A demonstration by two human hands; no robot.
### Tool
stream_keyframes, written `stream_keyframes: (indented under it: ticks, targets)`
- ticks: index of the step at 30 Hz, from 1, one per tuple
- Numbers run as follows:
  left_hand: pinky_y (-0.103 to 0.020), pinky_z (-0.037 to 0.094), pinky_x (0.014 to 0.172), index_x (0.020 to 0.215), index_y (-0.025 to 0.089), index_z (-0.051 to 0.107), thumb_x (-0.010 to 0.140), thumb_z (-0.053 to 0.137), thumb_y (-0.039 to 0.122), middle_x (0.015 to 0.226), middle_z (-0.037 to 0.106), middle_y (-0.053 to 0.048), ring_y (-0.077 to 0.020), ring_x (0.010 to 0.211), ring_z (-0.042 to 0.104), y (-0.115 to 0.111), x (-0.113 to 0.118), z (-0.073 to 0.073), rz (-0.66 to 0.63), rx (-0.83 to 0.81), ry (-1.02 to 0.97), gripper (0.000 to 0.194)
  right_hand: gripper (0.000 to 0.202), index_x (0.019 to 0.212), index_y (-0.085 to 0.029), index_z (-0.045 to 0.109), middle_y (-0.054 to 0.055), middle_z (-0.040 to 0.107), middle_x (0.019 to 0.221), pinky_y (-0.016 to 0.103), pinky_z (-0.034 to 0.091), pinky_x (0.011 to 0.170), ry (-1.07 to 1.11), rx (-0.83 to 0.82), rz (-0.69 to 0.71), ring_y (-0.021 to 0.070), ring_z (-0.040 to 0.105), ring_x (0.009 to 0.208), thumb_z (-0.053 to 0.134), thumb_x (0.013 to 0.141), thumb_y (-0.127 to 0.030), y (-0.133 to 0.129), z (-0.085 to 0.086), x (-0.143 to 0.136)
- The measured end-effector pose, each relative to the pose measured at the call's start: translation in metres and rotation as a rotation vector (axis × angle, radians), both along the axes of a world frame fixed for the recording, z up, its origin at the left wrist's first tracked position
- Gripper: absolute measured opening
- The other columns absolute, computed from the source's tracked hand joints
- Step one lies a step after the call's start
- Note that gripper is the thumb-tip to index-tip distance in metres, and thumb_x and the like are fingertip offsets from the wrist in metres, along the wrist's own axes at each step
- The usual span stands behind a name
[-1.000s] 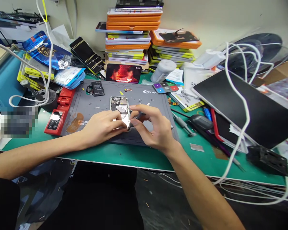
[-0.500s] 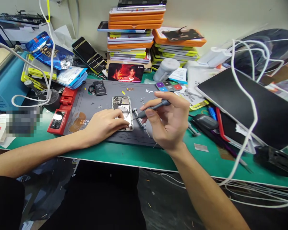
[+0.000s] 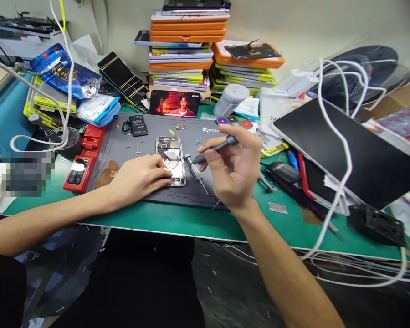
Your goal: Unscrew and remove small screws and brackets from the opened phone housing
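An opened smartphone (image 3: pixel 175 169), its inner parts exposed, lies on the grey work mat (image 3: pixel 150 196). The fingers of my left hand (image 3: pixel 141 175) are stretched out over its lower left edge. My right hand (image 3: pixel 239 168) grips a dark grey precision screwdriver (image 3: pixel 222 146) at a slant. Its thin tip points down to the left, close to the phone's right edge; whether it touches cannot be made out. Beneath that tool, a second screwdriver (image 3: pixel 195 172) rests on the mat. A black phone battery (image 3: pixel 138 125) lies behind the phone, to its left.
A red device (image 3: pixel 78 175) borders the mat on the left. Behind it, a phone playing video (image 3: pixel 174 104) leans before stacked orange cases (image 3: pixel 187 35). On the right are a white canister (image 3: pixel 230 99), a large dark panel (image 3: pixel 348 150) and a hanging white cable (image 3: pixel 343 150).
My left fingers have drawn back leftward from the phone's lower right, uncovering more of it. My right hand keeps the screwdriver by the phone's right edge. The whole view has shifted slightly.
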State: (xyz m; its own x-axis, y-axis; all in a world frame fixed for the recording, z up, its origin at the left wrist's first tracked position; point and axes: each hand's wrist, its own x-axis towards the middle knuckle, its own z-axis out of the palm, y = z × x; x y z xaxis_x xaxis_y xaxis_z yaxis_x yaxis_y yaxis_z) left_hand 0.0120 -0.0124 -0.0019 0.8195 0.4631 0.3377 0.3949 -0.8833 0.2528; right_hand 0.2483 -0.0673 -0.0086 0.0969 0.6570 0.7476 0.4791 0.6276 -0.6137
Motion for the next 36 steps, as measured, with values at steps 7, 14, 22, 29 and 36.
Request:
stream_keyframes:
  ticks: [7, 14, 22, 29, 36]
  targets:
    - [-0.029, 0.050, 0.080, 0.110, 0.023, 0.078, 0.106, 0.064, 0.038, 0.105, 0.069, -0.004, -0.0179, 0.093, 0.068, -0.001, -0.001, 0.001, 0.008, -0.188, -0.047, 0.020, 0.043, 0.142, -0.032, 0.053, 0.001, 0.072, 0.103, 0.024, 0.061, 0.054, -0.020, 0.031, 0.002, 0.0112, 0.068, 0.069, 0.062, 0.102, -0.022, 0.000, -0.002, 0.001]
    - [-0.028, 0.051, 0.079, 0.110, 0.022, 0.080, 0.106, 0.066, 0.031, 0.099, 0.069, -0.003, -0.0160, 0.091, 0.067, 0.014, -0.009, 0.013, 0.003, -0.185, -0.150, 0.017, 0.045, 0.141, -0.033, 0.055, 0.001, 0.071, 0.103, 0.021, 0.061, 0.053, 0.032, 0.008, -0.002, 0.0105, 0.069, 0.069, 0.065, 0.100, -0.019, 0.000, -0.001, 0.000]
    - [-0.029, 0.047, 0.071, 0.113, 0.026, 0.083, 0.102, 0.071, 0.037, 0.097, 0.070, 0.000, -0.0097, 0.072, 0.052, 0.043, -0.059, 0.093, 0.350, 0.100, -0.304, 0.020, 0.050, 0.146, -0.031, 0.051, 0.000, 0.071, 0.105, 0.021, 0.065, 0.057, -0.033, -0.026, 0.057, 0.0079, 0.068, 0.064, 0.064, 0.100, -0.015, -0.003, -0.004, -0.003]
    - [-0.036, 0.054, 0.081, 0.107, 0.025, 0.081, 0.108, 0.054, 0.044, 0.099, 0.071, -0.006, -0.0197, 0.091, 0.067, 0.042, -0.091, 0.060, 0.302, 0.040, -0.015, 0.033, 0.051, 0.149, -0.031, 0.050, 0.003, 0.074, 0.109, 0.027, 0.071, 0.064, -0.077, -0.091, 0.095, 0.0130, 0.077, 0.074, 0.065, 0.102, -0.018, -0.007, 0.000, -0.020]
    - [-0.032, 0.053, 0.082, 0.109, 0.025, 0.080, 0.109, 0.051, 0.047, 0.100, 0.070, -0.006, -0.0208, 0.092, 0.066, 0.051, -0.111, 0.038, 0.328, 0.029, 0.114, 0.037, 0.056, 0.152, -0.032, 0.048, 0.000, 0.074, 0.106, 0.028, 0.072, 0.068, -0.104, -0.134, 0.137, 0.0106, 0.073, 0.071, 0.065, 0.102, -0.016, -0.006, -0.003, -0.031]
